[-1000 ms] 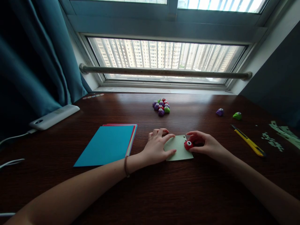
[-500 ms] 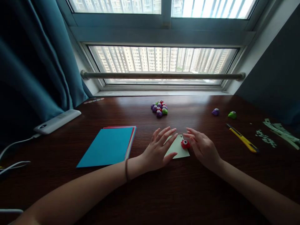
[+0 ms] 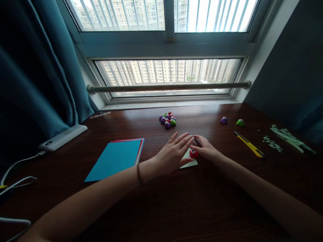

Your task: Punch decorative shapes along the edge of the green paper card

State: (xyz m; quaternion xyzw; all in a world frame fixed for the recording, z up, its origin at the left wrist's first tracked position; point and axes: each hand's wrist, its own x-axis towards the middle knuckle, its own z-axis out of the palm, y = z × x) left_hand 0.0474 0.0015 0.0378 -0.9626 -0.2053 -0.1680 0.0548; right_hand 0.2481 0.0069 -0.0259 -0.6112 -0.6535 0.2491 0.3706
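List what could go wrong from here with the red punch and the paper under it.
1. The red punch sits near the edge of the pale green paper; it may bite off-target or slip off the sheet.
2. The left hand lies flat with spread fingers, covering much of the paper, so the sheet may shift unseen.
3. The right hand has fingers right beside the punch and might get pinched.

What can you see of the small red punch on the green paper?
The red punch is small, rounded and glossy, plastic by its look, with a white round spot on top. It sits on the right part of the pale green paper. The right hand touches it from the right; the left hand lies flat just beside it.
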